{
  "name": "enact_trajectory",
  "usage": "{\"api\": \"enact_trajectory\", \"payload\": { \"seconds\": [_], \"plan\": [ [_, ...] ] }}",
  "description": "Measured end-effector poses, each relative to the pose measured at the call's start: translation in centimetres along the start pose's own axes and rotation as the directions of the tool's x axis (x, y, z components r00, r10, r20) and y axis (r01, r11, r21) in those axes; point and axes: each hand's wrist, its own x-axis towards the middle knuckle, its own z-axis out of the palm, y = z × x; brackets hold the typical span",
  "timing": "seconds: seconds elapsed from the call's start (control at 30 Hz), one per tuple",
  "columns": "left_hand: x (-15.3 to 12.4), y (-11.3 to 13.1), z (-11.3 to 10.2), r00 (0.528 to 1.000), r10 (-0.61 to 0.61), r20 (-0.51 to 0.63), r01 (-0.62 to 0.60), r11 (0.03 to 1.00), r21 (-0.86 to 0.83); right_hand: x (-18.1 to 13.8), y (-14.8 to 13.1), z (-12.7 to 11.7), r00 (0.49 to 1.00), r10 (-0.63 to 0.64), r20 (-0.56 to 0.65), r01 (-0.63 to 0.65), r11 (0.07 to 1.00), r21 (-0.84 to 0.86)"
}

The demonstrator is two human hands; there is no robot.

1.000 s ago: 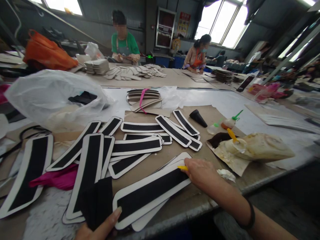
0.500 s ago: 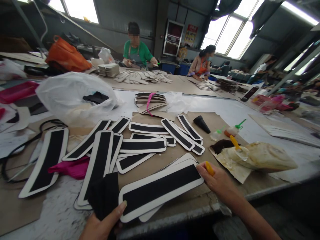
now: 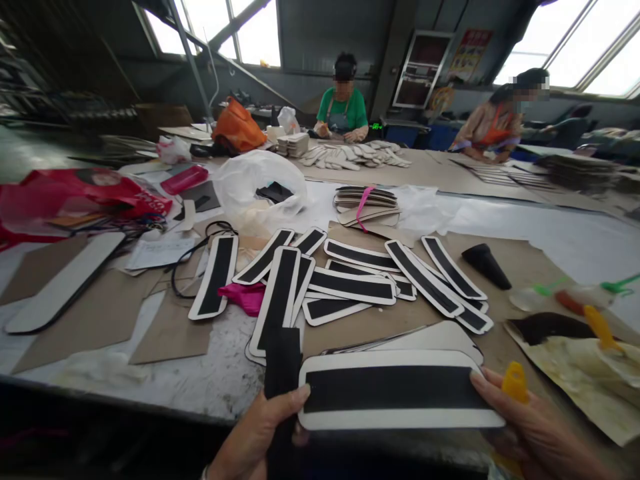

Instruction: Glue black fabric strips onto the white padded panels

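A long white panel with a black strip (image 3: 395, 390) on its face is held level above the table's front edge between my two hands. My left hand (image 3: 257, 427) pinches its left end, thumb on top, and also grips a bunch of black fabric strips (image 3: 283, 360). My right hand (image 3: 537, 417) pinches the right end. A yellow handle (image 3: 515, 381) sticks up from that same hand; its working end is hidden. Behind the held panel lie pale panels (image 3: 440, 339), and further back a spread of similar black-striped panels (image 3: 350, 283), several overlapping.
A soiled pack (image 3: 565, 373) with a yellow spatula (image 3: 600, 327) lies at right, near green-tipped bottles (image 3: 535, 293) and a black cone (image 3: 485, 265). A pink-tied bundle (image 3: 370, 200), a plastic bag (image 3: 235, 183) and a red bag (image 3: 75, 200) stand farther off. Two co-workers work across the table.
The view has swung left, so the scene sits further right. The held panel has turned from a slant to nearly level, still in both hands.
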Motion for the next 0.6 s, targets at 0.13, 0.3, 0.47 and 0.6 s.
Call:
{"api": "enact_trajectory", "payload": {
  "seconds": [0.13, 0.3, 0.47, 0.6],
  "plan": [
    [-0.8, 1.6, -0.9, 0.996, 0.059, -0.064, -0.059, 0.998, -0.004, 0.3, -0.7, 1.1, 0.996, 0.064, 0.059, -0.071, 0.99, 0.124],
    [-1.8, 4.6, -3.3, 0.902, 0.25, -0.353, -0.289, 0.955, -0.063, -0.1, -3.2, 1.9, 0.998, -0.067, 0.006, 0.064, 0.976, 0.208],
    [-0.9, 2.1, -3.4, 0.926, 0.218, -0.307, -0.198, 0.975, 0.098, -0.4, -3.7, 2.3, 0.978, -0.197, -0.073, 0.203, 0.977, 0.071],
    [0.5, -1.5, -0.7, 0.932, 0.314, -0.182, -0.245, 0.914, 0.323, -0.6, -2.9, 3.1, 0.951, -0.306, -0.04, 0.299, 0.946, -0.125]
  ]
}}
